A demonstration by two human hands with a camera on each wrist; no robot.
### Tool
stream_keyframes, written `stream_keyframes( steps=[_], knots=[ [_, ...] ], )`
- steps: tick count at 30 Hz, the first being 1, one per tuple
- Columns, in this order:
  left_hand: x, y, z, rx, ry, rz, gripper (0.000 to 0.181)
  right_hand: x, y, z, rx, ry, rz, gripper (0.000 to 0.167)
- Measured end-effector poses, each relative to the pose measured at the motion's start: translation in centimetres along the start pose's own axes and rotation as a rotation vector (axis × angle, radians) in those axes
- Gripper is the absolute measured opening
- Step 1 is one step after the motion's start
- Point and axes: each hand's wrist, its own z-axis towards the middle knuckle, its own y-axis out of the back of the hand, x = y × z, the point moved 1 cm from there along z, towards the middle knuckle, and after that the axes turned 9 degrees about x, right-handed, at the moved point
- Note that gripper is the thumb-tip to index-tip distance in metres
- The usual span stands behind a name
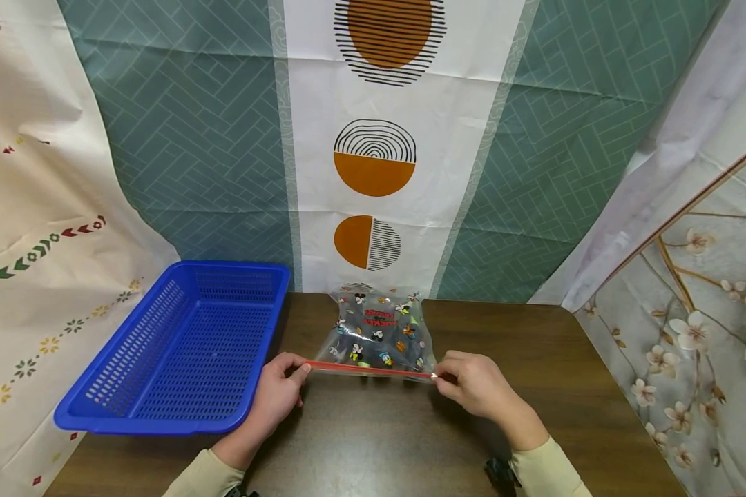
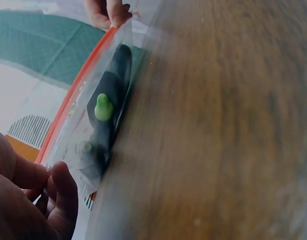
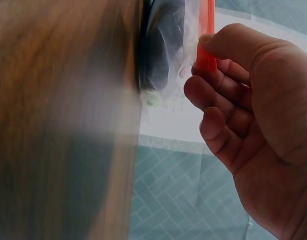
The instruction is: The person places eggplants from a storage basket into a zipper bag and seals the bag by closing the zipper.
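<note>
A clear zip bag [image 1: 379,331] printed with small cartoon figures lies on the table, its red zip strip [image 1: 367,369] facing me. Through the plastic show dark, long vegetables [image 2: 111,95] with pale green stem ends, which look like eggplants. My left hand [image 1: 278,390] pinches the left end of the strip between thumb and fingers. At the opposite end, my right hand [image 1: 475,383] holds the strip's right corner between thumb and forefinger. The right wrist view shows its other fingers [image 3: 213,122] loosely curled below. The strip is stretched nearly straight between both hands.
A blue plastic basket [image 1: 249,407] with slotted walls stands to the left, close to my left forearm. Brown wooden table [image 1: 503,331] surface extends to the right and in front. Patterned cloth [image 1: 199,138] hangs behind and at both sides.
</note>
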Motion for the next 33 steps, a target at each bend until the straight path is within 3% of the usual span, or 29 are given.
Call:
stream_keyframes(
  steps=[10, 14, 17, 20, 22, 24, 26, 30, 33],
  knots=[
    [0.1, -0.2, 0.0, -0.009, 0.030, 0.002, 0.006, -0.7, 0.2, -0.5, 0.034, -0.017, 0.059, 0.016],
    [-0.2, -0.2, 0.0, -0.006, 0.019, 0.052, 0.006, -0.7, 0.0, -0.6, 0.049, -0.045, 0.074, 0.017],
    [0.0, -0.1, -0.1, -0.002, -0.066, 0.208, 0.004, -0.6, -0.3, -0.5, 0.061, -0.061, 0.055, 0.017],
    [0.3, -0.2, -0.3, -0.027, -0.212, 0.354, 0.003, -0.6, -0.4, -0.5, 0.071, -0.083, 0.035, 0.019],
    [1.7, -0.4, 0.1, -0.055, -0.325, 0.402, 0.006, -0.6, -0.4, -0.5, 0.078, -0.097, 0.029, 0.019],
    [1.7, -0.6, 0.0, -0.068, -0.369, 0.420, 0.006, -0.6, -0.4, -0.4, 0.084, -0.106, 0.033, 0.019],
    [1.3, -0.7, -0.2, -0.070, -0.365, 0.442, 0.009, -0.5, -0.4, -0.3, 0.094, -0.106, 0.030, 0.017],
    [-1.3, -0.6, -1.3, -0.027, -0.237, 0.531, 0.023, -0.4, -0.4, 0.0, 0.107, -0.104, 0.035, 0.015],
    [-2.2, -0.7, -1.7, 0.007, -0.203, 0.607, 0.036, -0.2, -0.3, 0.1, 0.106, -0.112, 0.037, 0.017]
  ],
)
